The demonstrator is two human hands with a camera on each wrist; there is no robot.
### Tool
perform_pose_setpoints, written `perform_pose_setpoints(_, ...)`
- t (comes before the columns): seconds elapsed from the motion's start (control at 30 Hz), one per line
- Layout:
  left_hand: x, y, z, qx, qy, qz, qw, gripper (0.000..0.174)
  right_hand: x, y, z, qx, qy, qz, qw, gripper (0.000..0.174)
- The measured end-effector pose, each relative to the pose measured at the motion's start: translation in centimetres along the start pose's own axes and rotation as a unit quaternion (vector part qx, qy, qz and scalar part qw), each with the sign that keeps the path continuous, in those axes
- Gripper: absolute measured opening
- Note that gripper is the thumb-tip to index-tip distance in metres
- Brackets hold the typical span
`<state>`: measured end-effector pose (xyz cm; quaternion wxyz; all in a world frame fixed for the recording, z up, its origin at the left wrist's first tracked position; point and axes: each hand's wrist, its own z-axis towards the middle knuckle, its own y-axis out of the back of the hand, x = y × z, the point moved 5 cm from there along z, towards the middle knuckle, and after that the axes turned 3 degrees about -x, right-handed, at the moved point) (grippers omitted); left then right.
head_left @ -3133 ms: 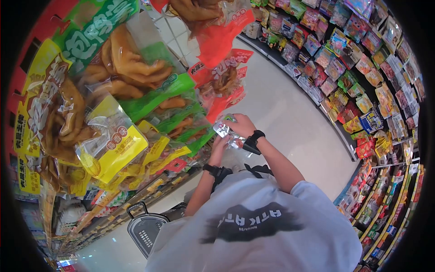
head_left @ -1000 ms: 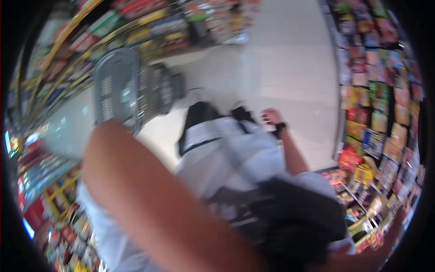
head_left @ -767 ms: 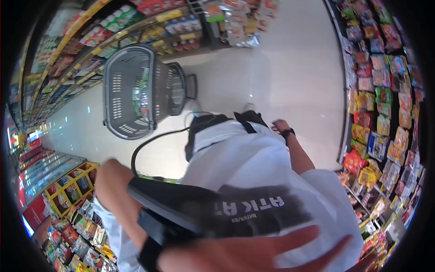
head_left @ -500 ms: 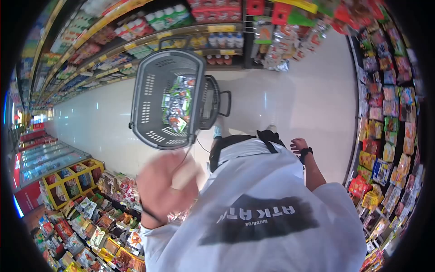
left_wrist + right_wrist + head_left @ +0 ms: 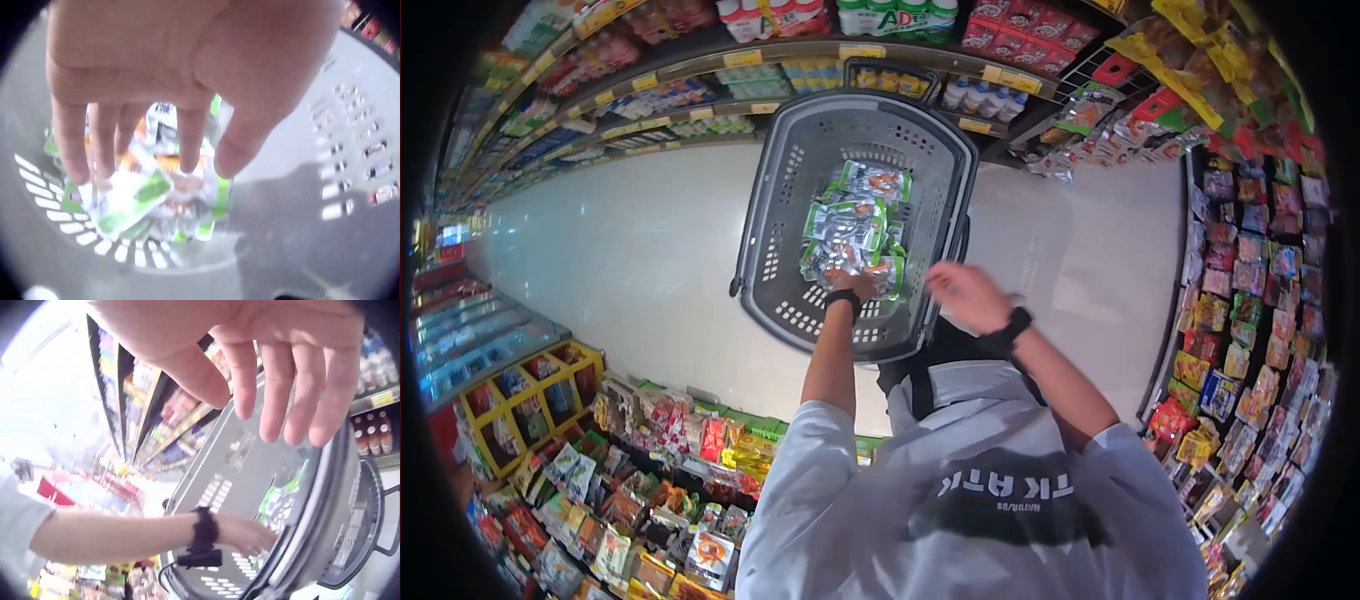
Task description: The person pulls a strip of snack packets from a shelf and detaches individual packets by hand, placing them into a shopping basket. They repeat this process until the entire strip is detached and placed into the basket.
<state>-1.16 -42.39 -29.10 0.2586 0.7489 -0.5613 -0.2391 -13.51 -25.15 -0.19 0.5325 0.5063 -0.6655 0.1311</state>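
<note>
The person turned away from the shelf. Now the left hand (image 5: 847, 283), fingers spread and empty, is over the snack packets (image 5: 852, 222) in the grey basket (image 5: 780, 190). The right hand (image 5: 965, 295) hangs loose and empty. The packet looks dropped in.

Stocked shelves (image 5: 650, 95), bottled drinks (image 5: 890, 15), hanging snack packs (image 5: 1260, 260), glossy pale floor (image 5: 600, 260)

The left hand (image 5: 847, 283), blurred at lower left half a second ago, now reaches into the basket (image 5: 785, 190), over the packets (image 5: 850, 222). The right hand (image 5: 965, 296) has risen from the hip at mid-right to the basket's rim.
</note>
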Motion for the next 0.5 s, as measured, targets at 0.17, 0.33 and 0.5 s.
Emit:
perform_pose_setpoints(0.17,-0.9,-1.8,-0.9,0.008,0.115,-0.188,0.975,0.056,0.0,-9.3,-1.2,0.063,0.121,-0.257,0.957,0.019)
perform_pose_setpoints(0.33,-0.3,-0.3,-0.6,-0.006,0.145,-0.247,0.958,0.055,-2.6,-9.9,-2.8,0.122,0.177,-0.395,0.893,0.026)
perform_pose_setpoints(0.5,-1.8,3.0,1.7,-0.206,0.130,-0.118,0.963,0.092,-6.0,-12.0,-2.5,0.042,0.226,-0.397,0.889,0.016)
